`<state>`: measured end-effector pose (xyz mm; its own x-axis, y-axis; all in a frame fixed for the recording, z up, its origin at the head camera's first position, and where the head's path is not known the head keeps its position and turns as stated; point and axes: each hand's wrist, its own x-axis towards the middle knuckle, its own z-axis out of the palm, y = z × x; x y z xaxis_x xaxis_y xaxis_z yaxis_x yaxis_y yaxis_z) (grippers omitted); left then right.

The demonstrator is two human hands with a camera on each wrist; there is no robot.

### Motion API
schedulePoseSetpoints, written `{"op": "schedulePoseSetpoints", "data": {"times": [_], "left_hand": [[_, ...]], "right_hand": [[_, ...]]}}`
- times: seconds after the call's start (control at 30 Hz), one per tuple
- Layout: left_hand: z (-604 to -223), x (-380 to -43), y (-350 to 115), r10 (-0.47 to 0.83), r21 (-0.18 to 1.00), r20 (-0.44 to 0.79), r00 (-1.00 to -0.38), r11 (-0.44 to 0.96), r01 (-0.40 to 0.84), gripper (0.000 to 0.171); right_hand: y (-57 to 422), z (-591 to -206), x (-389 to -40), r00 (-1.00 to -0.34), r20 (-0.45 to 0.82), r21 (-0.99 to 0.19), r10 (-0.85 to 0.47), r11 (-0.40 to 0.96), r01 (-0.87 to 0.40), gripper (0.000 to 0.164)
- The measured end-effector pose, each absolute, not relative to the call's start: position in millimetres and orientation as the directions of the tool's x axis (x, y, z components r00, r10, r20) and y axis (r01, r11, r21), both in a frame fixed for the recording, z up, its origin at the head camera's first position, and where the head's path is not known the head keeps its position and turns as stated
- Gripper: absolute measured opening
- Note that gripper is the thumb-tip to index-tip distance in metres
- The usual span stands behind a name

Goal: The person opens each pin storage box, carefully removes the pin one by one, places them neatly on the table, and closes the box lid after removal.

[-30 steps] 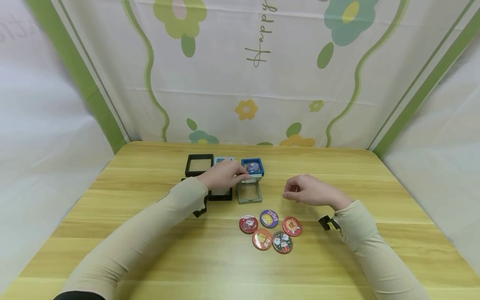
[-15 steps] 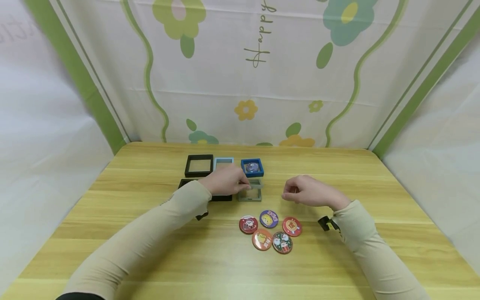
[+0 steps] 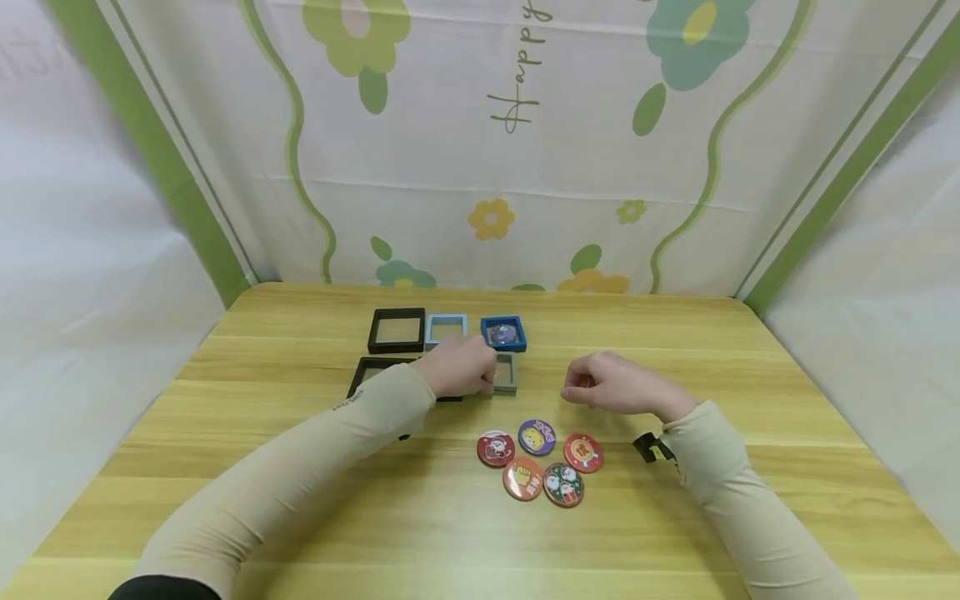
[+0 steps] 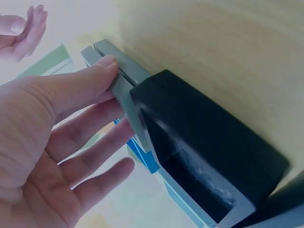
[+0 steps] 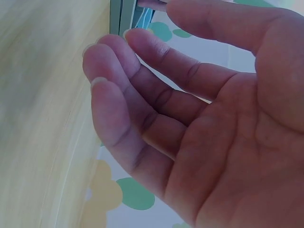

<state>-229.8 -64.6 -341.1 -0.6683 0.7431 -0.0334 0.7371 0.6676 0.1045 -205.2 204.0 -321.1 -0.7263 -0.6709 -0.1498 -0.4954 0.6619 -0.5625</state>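
Observation:
My left hand [image 3: 459, 367] holds the small grey-green display frame [image 3: 508, 388], whose clear window is partly covered by the hand. In the left wrist view the thumb lies at the seam between the frame's two halves [image 4: 124, 97], which lie nearly together, and the fingers reach over its other side. A black frame [image 4: 209, 128] stands right beside it. My right hand [image 3: 618, 383] hovers over the table to the right, fingers loosely curled, and the right wrist view shows nothing in its palm [image 5: 228, 123].
Behind is a blue frame [image 3: 486, 335] holding a round badge [image 3: 503, 334]. A light blue frame [image 3: 447, 318] and a black frame [image 3: 371, 333] stand left of it, another black frame [image 3: 360, 377] nearer. Several round badges [image 3: 522, 478] lie in front. A printed cloth [image 3: 420, 208] rises behind the table.
The grey-green frame's raised lid has come down toward me onto its base, with my left hand moving slightly right and nearer. My right hand has stayed almost still.

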Motion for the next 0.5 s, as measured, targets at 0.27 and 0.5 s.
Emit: {"op": "schedulePoseSetpoints", "data": {"times": [0.27, 0.5], "left_hand": [[-346.6, -225.7, -63.0, 0.733, 0.065, -0.022, -0.68, 0.68, 0.73, 0.026], [-346.3, -227.9, -62.7, 0.75, 0.079, -0.006, -0.662, 0.66, 0.747, 0.03]], "right_hand": [[202.6, -319.9, -206.3, -0.706, -0.132, -0.568, -0.696, 0.637, -0.521, 0.015], [203.1, -320.6, -205.2, -0.724, -0.158, -0.556, -0.672, 0.666, -0.498, 0.015]]}}
